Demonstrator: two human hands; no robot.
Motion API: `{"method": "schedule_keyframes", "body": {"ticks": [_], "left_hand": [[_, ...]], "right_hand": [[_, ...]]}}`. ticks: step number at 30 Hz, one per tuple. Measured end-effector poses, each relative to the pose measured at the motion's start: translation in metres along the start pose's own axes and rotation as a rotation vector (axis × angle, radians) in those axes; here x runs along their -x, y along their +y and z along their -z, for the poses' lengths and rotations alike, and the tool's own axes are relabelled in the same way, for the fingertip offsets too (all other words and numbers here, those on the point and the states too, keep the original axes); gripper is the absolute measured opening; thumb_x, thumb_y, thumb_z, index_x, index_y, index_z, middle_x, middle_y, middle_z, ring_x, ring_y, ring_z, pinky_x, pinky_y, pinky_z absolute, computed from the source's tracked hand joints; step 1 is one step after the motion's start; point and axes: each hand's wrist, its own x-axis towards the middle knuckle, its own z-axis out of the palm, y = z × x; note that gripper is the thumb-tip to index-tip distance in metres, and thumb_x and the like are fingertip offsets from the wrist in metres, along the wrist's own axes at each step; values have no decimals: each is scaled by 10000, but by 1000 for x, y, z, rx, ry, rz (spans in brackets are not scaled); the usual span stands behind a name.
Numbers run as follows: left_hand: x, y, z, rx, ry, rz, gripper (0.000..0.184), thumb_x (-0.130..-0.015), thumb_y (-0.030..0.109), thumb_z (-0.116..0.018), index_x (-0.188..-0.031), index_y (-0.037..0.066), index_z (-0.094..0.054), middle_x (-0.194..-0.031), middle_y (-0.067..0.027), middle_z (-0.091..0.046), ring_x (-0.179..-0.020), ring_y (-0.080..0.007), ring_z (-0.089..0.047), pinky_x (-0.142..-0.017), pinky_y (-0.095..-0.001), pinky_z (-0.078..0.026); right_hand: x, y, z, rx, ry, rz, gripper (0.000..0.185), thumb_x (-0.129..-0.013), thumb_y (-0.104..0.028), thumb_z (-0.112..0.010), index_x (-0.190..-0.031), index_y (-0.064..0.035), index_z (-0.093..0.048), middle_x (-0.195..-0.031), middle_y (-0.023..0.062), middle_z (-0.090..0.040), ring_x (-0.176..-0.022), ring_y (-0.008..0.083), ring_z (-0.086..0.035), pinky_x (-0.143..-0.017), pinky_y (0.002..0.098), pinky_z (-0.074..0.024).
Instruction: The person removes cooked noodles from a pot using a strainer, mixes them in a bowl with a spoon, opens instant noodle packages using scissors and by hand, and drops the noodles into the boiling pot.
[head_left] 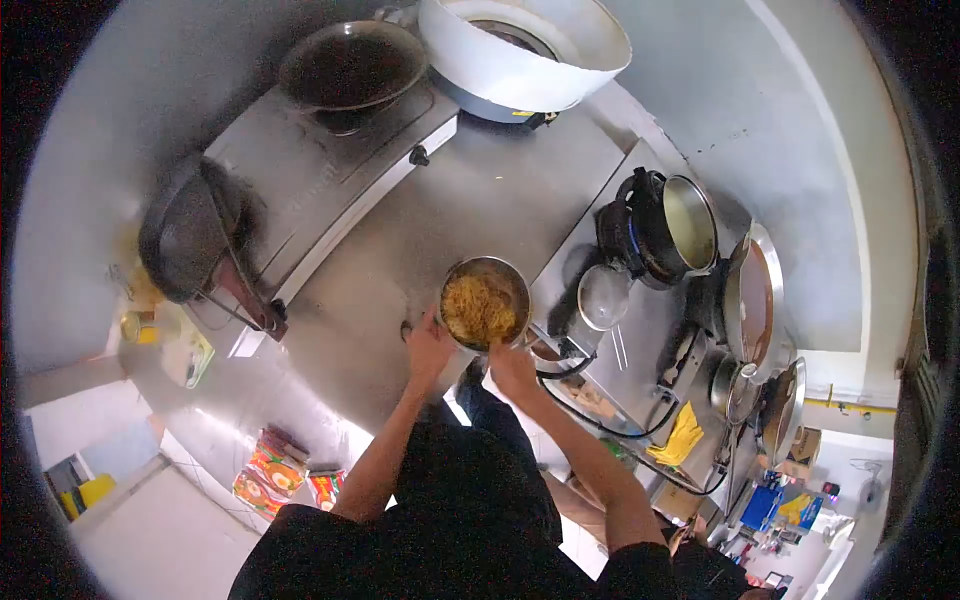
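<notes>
A round metal bowl (527,312) sits at the front of the steel counter, with yellowish-brown noodles (482,303) inside. My left hand (428,347) is closed on the bowl's left rim, where a small dark piece shows beside the fingers. At the bowl's near edge, my right hand (512,370) is closed, fingertips by the noodles. Whatever it grips, perhaps a utensil, is mostly hidden by the fingers.
A wide pan (352,66) and a dark wok (185,235) stand on the left stove. Rightward are a pot (690,228), a strainer (604,297), large lids and yellow gloves (680,436). Noodle packets (272,468) lie lower left.
</notes>
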Motion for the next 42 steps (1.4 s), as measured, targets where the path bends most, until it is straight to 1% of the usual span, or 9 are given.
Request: {"method": "schedule_keyframes", "body": {"ticks": [3, 6, 12, 15, 18, 22, 31, 36, 42], "left_hand": [[-22, -57, -18, -384, 227, -459, 567, -847, 154, -601, -1373, 15, -440, -667, -107, -614, -526, -175, -603, -501, -318, -493], [-6, -8, -12, 137, 54, -129, 563, -849, 166, -617, -1369, 28, -452, -660, -86, -607, -528, -169, -599, -503, -314, -487], [-20, -33, -6, -246, 130, -345, 580, -845, 163, -630, -1373, 15, -441, -629, -63, -604, -532, -139, -595, -502, -304, -495], [-12, -3, 3, 171, -26, 6, 567, -831, 139, -620, -1351, -15, -456, -609, -65, -595, -530, -149, -595, -522, -315, -505], [-18, -9, 1, 182, -17, 41, 544, -838, 113, -580, -1346, -33, -452, -610, -76, -596, -526, -168, -599, -551, -332, -514], [-20, -28, -3, 64, 26, -72, 531, -842, 79, -543, -1356, -15, -448, -604, -94, -588, -535, -178, -612, -576, -334, -524], [-27, -26, -8, 12, 4, -110, 502, -922, 155, -499, -1408, 73, -409, -694, -90, -622, -499, -160, -613, -511, -298, -509], [-33, -26, -5, 38, 31, -202, 546, -815, 77, -606, -1346, 24, -487, -609, -82, -597, -500, -155, -578, -505, -306, -494], [-34, -32, -8, 249, 44, -47, 505, -829, 48, -567, -1331, 68, -521, -621, -100, -613, -504, -145, -605, -484, -299, -493]], "right_hand": [[-43, 18, -11, -63, 53, -159, 215, -740, -140, -608, -901, 4, -609, -611, 137, -624, -551, 314, -644, -494, 451, -510], [-32, 6, -11, -90, 205, -58, 175, -754, -157, -597, -861, -19, -614, -604, 140, -623, -565, 334, -645, -517, 463, -510], [-13, 22, 36, -299, 125, -274, 90, -756, -137, -576, -723, -56, -598, -613, 183, -606, -601, 351, -638, -532, 479, -503], [-58, 38, 28, -415, 343, -115, 91, -759, -131, -570, -703, -60, -586, -625, 176, -606, -592, 353, -633, -521, 480, -501], [-34, 4, 13, -184, 161, -44, 81, -748, -125, -586, -770, -47, -594, -605, 176, -606, -565, 347, -630, -512, 466, -498], [7, -1, 1, -100, -59, 4, 152, -744, -139, -601, -848, -27, -601, -598, 170, -612, -548, 336, -632, -503, 456, -492], [-8, 0, -15, -207, -1, -119, 204, -789, -176, -577, -942, -42, -596, -636, 189, -638, -574, 353, -651, -509, 486, -489], [-45, -2, -20, -118, 236, -103, 168, -754, -136, -564, -619, -45, -606, -579, 185, -609, -544, 350, -639, -504, 467, -499], [-22, 29, 20, -93, 81, -234, 94, -729, -134, -585, -686, -54, -613, -612, 169, -630, -578, 341, -657, -561, 488, -522]]}}
